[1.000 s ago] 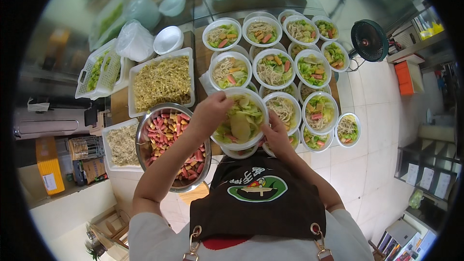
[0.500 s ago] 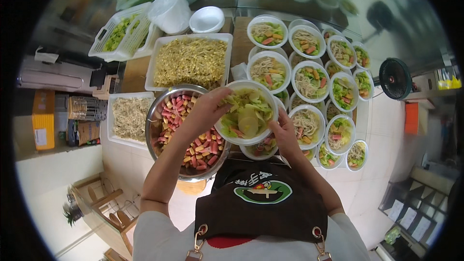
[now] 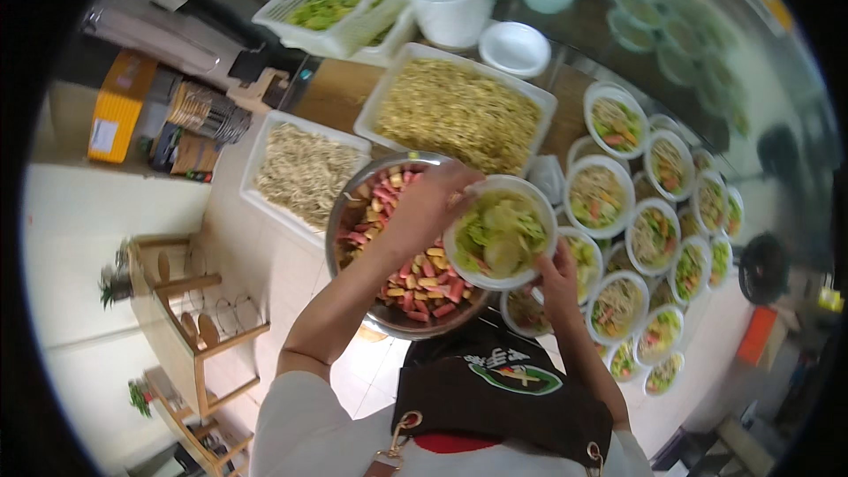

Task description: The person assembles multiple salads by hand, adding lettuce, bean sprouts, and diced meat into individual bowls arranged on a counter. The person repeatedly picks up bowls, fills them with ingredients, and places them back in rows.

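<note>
A white-rimmed plastic bowl (image 3: 459, 276) of cut lettuce (image 3: 503, 228) is held up in front of me, a little tilted. At its right rim, my right hand (image 3: 558, 284) grips it with the thumb on the edge. My left hand (image 3: 439, 201) is closed at the upper left rim, its fingertips partly hidden there. Below the left forearm stands a large steel bowl (image 3: 337, 252) of pink and yellow sausage-like pieces (image 3: 430, 284). The held bowl covers part of that steel bowl's right side.
A white tray (image 3: 369, 110) of bean sprouts lies beyond, a second tray (image 3: 265, 185) of pale shreds left. Filled bowls (image 3: 602, 197) crowd and stack at right. Behind are a lettuce basket (image 3: 331, 35), a stack of white bowls (image 3: 452, 4) and a fan (image 3: 764, 267).
My view has turned, so the table and trays sit farther right and tilted. The left fingers have drawn back from over the lettuce toward the rim. The plastic bowl stays held.
</note>
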Available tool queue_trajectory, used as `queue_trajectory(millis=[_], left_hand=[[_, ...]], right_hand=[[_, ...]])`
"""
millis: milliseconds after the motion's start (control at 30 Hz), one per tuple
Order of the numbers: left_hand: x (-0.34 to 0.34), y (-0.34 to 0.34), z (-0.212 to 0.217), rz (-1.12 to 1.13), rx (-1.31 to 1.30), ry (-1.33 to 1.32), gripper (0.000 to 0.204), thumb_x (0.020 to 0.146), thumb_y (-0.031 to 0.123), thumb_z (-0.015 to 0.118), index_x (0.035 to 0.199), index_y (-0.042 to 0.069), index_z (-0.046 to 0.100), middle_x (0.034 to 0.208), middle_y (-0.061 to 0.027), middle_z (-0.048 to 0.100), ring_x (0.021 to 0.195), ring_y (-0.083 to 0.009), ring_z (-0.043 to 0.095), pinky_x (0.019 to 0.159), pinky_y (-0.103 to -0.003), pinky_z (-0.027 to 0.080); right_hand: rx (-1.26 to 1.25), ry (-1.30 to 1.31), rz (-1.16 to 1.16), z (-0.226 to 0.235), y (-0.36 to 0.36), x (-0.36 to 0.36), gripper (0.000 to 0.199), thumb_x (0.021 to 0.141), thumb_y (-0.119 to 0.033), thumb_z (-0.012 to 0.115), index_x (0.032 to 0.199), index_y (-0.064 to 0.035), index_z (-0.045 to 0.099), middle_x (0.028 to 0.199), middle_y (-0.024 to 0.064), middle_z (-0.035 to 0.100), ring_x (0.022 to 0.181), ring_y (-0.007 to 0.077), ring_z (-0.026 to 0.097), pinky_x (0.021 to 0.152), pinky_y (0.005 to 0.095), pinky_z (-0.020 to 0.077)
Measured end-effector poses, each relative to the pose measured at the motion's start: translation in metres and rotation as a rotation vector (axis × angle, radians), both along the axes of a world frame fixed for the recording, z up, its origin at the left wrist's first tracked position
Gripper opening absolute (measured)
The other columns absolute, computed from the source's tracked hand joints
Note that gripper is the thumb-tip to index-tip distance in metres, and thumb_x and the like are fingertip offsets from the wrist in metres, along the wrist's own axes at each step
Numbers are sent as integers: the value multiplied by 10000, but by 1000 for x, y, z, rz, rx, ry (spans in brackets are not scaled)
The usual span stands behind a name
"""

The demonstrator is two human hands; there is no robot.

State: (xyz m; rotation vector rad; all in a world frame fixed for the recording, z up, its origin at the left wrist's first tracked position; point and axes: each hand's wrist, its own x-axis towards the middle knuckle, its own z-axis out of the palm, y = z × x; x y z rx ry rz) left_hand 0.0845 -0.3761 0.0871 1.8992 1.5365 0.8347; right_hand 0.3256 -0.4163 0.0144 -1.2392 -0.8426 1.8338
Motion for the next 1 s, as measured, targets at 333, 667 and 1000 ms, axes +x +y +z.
queue_trajectory(millis=[333,667,1000], left_hand=[[-320,-27,-235,765,-305,889,414,739,288,660,1094,106,549,1226,-181,475,951,-391,564,880,-461,422],[-398,-55,-197,920,-109,365,117,781,66,584,887,25,607,878,-170,590,826,-336,575,712,-419,456],[-333,-72,-215,798,-244,575,191,755,51,588,946,44,589,944,-129,567,862,-341,568,728,-411,482]], right_hand=[[-31,-103,127,-12,27,-51,367,893,-77,457,1257,-55,417,996,53,591,636,77,574,426,192,450],[-32,-163,107,-2,38,-91,341,881,-45,443,1222,-59,436,955,46,594,614,77,570,420,186,445],[-21,-190,174,-10,25,-106,336,885,-61,468,1221,-65,455,966,33,605,620,65,574,420,189,444]])
